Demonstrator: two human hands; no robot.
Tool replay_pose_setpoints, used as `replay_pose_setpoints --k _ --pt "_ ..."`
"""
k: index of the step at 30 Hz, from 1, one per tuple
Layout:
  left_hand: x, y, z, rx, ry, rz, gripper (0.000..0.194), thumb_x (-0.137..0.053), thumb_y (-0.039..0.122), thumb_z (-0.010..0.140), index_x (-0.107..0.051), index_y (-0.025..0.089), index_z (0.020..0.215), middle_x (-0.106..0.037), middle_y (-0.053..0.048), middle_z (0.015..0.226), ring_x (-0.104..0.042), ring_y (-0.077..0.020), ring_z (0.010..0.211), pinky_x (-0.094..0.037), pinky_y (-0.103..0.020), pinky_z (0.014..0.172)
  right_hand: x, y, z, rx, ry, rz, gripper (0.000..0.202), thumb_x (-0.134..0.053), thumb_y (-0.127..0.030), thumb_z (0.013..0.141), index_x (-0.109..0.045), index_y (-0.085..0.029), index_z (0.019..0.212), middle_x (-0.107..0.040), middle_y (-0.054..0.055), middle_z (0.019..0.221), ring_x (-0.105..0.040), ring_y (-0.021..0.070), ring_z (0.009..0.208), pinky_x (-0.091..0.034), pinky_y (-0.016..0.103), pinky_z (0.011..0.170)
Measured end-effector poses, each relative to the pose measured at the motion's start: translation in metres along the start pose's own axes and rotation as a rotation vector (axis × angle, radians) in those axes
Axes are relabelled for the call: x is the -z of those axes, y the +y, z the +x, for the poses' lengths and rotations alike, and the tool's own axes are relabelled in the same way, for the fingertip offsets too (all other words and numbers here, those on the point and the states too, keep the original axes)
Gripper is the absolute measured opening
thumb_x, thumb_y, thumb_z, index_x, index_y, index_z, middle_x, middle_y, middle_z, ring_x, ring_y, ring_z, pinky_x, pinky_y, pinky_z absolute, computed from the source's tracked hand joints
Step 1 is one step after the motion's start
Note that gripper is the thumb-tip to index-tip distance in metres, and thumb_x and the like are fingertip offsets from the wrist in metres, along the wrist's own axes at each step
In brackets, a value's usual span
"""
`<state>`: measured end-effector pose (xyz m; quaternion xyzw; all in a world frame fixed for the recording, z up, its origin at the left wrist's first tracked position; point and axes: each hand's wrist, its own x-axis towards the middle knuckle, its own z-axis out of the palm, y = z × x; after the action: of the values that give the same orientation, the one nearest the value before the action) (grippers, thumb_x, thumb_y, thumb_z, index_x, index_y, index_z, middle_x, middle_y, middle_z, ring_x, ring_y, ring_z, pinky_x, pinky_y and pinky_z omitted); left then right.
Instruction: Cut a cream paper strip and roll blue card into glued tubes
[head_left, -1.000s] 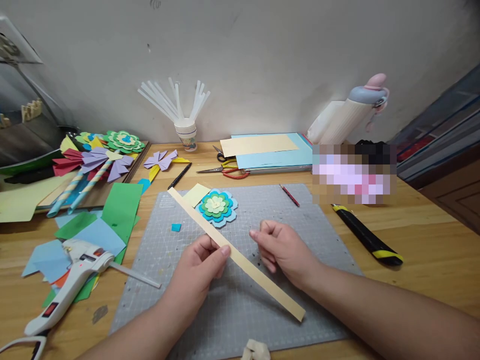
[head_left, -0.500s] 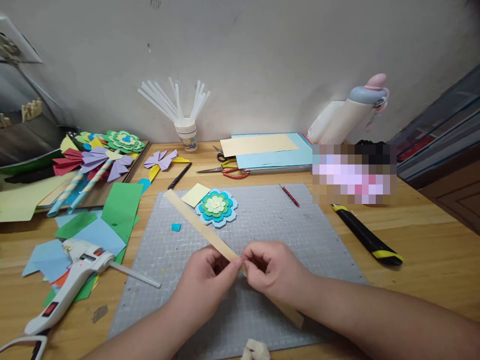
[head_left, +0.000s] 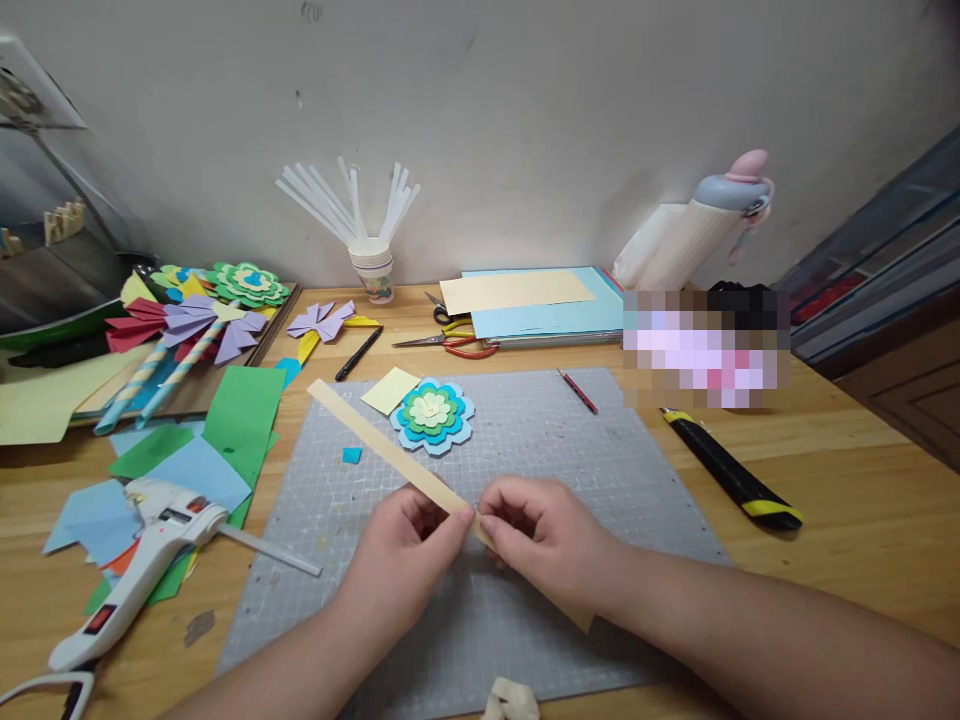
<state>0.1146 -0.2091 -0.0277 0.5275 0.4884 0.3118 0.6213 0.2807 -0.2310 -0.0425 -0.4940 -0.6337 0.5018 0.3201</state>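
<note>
Across lower centre frame, a cream paper strip [head_left: 379, 439] is pinched by left hand [head_left: 411, 545] and right hand [head_left: 546, 538] — apparently cut, joined to nothing visible — while a layered flower [head_left: 433, 411], centre, is seen assembled.

We see soft, moderately bright indoor light, though we cannot tell its source. Between and below the left hand [head_left: 416, 545] and right hand [head_left: 547, 530], a blurry-edged shadow dims the mat [head_left: 315, 630]. Far beyond them, the wall [head_left: 510, 130] is dull grey and darkens toward the upper right corner. Past the right hand, a faint shadow lies beside the bottle [head_left: 697, 235], which leans outward like wide-lens stretching; nearer, we meet a coarsely pixelated patch [head_left: 705, 350].
</note>
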Motion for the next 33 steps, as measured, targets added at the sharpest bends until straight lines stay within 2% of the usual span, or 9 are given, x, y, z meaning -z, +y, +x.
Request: replay_pose_setpoints --k 5,10,15,18,22,24,27,30,33 --pt "0.0 -0.01 -0.001 -0.085 -0.131 0.154 0.024 -0.056 0.036 0.081 -0.054 0.017 0.066 -0.046 0.002 0.063 -0.04 -0.0105 0.057 -0.032 -0.023 0.052 -0.009 0.004 -0.001 -0.027 0.068 -0.072 0.013 -0.051 -0.019 0.077 -0.047 -0.02 0.064 -0.041 -0.006 0.055 -0.036 0.0086 0.051 -0.028 0.021 0.047" --pt "-0.001 -0.012 -0.006 -0.172 -0.145 0.373 0.026 -0.051 0.031 0.085 -0.052 0.018 0.063 -0.048 0.001 0.063 -0.045 -0.0127 0.061 -0.033 -0.024 0.058 -0.006 0.002 -0.002 0.019 0.084 -0.305 0.015 -0.049 -0.014 0.07 -0.041 -0.02 0.059 -0.035 -0.007 0.052 -0.031 0.0082 0.048 -0.022 0.022 0.046" --pt "0.003 -0.004 -0.007 -0.16 -0.03 0.295 0.027 -0.052 0.035 0.084 -0.052 0.018 0.062 -0.047 0.001 0.063 -0.044 -0.0127 0.06 -0.034 -0.024 0.056 0.011 0.004 0.006 -0.01 0.165 -0.342 0.016 -0.048 -0.012 0.07 -0.04 -0.021 0.059 -0.038 -0.006 0.053 -0.035 0.0099 0.051 -0.024 0.024 0.05" --pt "0.006 -0.001 -0.004 -0.095 0.011 0.176 0.03 -0.056 0.039 0.081 -0.05 0.018 0.061 -0.045 0.002 0.061 -0.04 -0.0107 0.055 -0.031 -0.024 0.051 0.022 0.005 0.01 -0.037 0.168 -0.218 0.026 -0.044 -0.024 0.084 -0.04 -0.021 0.058 -0.041 -0.005 0.053 -0.04 0.011 0.053 -0.03 0.024 0.052" --pt "0.006 -0.002 0.001 -0.028 -0.002 0.045 0.031 -0.06 0.043 0.077 -0.05 0.018 0.062 -0.043 0.004 0.054 -0.036 -0.0091 0.049 -0.027 -0.023 0.047 0.019 0.004 0.008 0.011 0.02 0.009 0.032 -0.045 -0.043 0.091 -0.05 -0.019 0.07 -0.051 -0.002 0.064 -0.048 0.0113 0.061 -0.038 0.023 0.058" --pt "0.005 -0.002 0.001 -0.034 0.0 0.026 0.031 -0.061 0.043 0.076 -0.05 0.017 0.062 -0.043 0.004 0.053 -0.036 -0.0089 0.049 -0.026 -0.022 0.046 0.012 0.004 0.006 -0.05 -0.114 0.154 0.028 -0.052 -0.045 0.088 -0.052 -0.019 0.08 -0.053 -0.004 0.064 -0.05 0.01 0.056 -0.039 0.022 0.053" --pt "0.005 -0.003 -0.001 -0.068 0.031 0.018 0.032 -0.062 0.042 0.076 -0.049 0.017 0.06 -0.044 0.004 0.054 -0.034 -0.0084 0.049 -0.026 -0.022 0.047 0.007 0.002 0.005 -0.184 -0.238 0.29 0.027 -0.054 -0.045 0.086 -0.049 -0.02 0.078 -0.051 -0.007 0.051 -0.045 0.0075 0.042 -0.037 0.018 0.041" --pt "0.011 -0.002 0.002 -0.058 0.119 0.021 0.031 -0.062 0.041 0.078 -0.048 0.018 0.062 -0.042 0.006 0.051 -0.034 -0.0085 0.049 -0.026 -0.021 0.047 0.021 -0.001 0.006 -0.304 -0.345 0.362 0.025 -0.058 -0.04 0.083 -0.046 -0.02 0.074 -0.054 -0.008 0.048 -0.048 0.0076 0.039 -0.041 0.018 0.041" --pt "0.026 0.0 0.013 -0.064 0.318 -0.002 0.03 -0.064 0.041 0.077 -0.05 0.018 0.063 -0.046 0.005 0.052 -0.038 -0.0094 0.049 -0.028 -0.021 0.047 0.05 -0.003 0.006 -0.416 -0.526 0.352 0.023 -0.06 -0.038 0.08 -0.048 -0.019 0.073 -0.057 -0.005 0.049 -0.053 0.0092 0.041 -0.044 0.02 0.044"
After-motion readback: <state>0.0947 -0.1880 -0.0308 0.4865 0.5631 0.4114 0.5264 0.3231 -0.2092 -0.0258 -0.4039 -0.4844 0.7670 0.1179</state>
